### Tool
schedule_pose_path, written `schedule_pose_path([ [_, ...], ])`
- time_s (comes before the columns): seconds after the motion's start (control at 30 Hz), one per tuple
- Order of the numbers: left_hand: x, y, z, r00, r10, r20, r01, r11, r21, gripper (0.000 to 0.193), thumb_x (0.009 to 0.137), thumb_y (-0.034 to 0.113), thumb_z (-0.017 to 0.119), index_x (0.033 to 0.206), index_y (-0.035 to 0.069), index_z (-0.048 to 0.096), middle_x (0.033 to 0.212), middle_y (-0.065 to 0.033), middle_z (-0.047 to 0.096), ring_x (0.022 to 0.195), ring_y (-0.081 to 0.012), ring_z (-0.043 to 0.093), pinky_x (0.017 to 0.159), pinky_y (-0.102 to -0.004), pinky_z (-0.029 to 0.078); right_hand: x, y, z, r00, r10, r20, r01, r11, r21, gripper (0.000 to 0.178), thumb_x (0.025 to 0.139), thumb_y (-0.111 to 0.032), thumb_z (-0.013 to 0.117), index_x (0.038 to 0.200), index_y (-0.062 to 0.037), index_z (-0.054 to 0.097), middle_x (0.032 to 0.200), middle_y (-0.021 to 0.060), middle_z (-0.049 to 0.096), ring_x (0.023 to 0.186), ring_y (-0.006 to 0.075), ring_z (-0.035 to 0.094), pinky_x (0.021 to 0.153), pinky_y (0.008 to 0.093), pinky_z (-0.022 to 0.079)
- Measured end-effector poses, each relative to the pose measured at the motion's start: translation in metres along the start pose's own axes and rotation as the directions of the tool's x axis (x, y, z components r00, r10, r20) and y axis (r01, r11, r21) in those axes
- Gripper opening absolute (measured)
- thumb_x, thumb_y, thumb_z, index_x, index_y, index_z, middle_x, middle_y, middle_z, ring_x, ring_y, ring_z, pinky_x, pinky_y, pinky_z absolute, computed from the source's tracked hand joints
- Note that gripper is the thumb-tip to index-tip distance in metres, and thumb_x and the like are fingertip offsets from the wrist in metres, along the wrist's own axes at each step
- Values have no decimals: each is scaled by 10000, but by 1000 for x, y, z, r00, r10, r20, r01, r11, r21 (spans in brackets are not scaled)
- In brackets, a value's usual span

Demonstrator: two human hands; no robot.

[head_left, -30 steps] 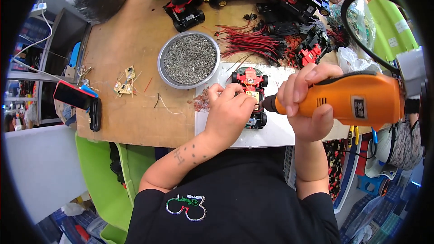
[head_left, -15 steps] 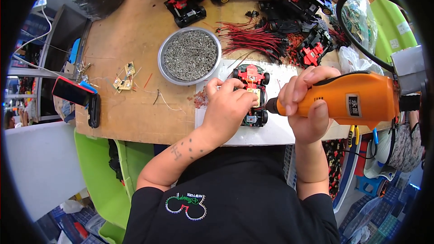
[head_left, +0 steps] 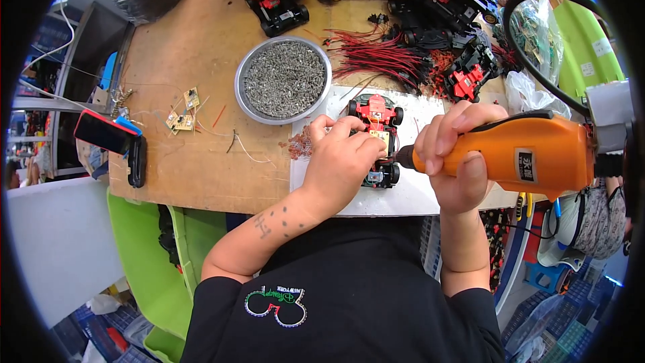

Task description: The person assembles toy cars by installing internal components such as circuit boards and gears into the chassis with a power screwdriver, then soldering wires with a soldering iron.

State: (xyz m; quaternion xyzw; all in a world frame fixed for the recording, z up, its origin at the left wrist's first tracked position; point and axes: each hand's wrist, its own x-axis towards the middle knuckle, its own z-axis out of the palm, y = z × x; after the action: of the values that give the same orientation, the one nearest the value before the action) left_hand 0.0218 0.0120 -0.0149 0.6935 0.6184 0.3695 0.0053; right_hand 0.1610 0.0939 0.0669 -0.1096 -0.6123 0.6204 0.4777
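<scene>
A red and black toy car chassis [head_left: 380,111] lies on a white sheet [head_left: 410,196] at the table's front edge. A small tan circuit board [head_left: 379,136] sits in its middle. My left hand [head_left: 339,163] closes on the chassis from the left, fingertips at the board. In my right hand [head_left: 451,161] is an orange electric screwdriver [head_left: 541,150], held level with its dark tip pointing left. That tip meets the chassis's right side beside the board; the exact contact point is hidden.
Left of the sheet stands a metal bowl [head_left: 272,120] full of small screws. Red and black wires [head_left: 366,54] and piled toy car parts [head_left: 443,10] fill the back right. Loose circuit boards [head_left: 183,121] and a phone [head_left: 104,132] lie left. A black cable [head_left: 537,74] loops at right.
Both hands, the chassis and the screwdriver stay almost in place. The whole view shifts very slightly, and the screwdriver tip remains at the chassis.
</scene>
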Motion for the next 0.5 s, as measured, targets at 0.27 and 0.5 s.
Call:
schedule_pose_path([
  [0.27, 1, -5, -3, 1000, 24, -8, -24, 1000, -12, 174, 755, 250, 783, 857, 154, 679, 821, 59, 690, 981, -200, 596, 874, -448, 323, 11, -1, 4, 997, 52, -55, -43, 986, 159, 399, 923, -291, 680, 1119, -15, 469, 718, 42, 511, 546, 111, 499, 525, 259, 446],
  [0.5, 7, -12, -14, 999, -1, -41, 0, 1000, -29, 186, 719, 293, 793, 741, 146, 680, 777, 61, 673, 1014, -212, 574, 893, -481, 317, 27, -1, 7, 996, 11, 86, -21, 993, 119, 394, 987, -384, 576, 1161, -50, 460, 822, 38, 494, 569, 103, 476, 533, 260, 374],
])
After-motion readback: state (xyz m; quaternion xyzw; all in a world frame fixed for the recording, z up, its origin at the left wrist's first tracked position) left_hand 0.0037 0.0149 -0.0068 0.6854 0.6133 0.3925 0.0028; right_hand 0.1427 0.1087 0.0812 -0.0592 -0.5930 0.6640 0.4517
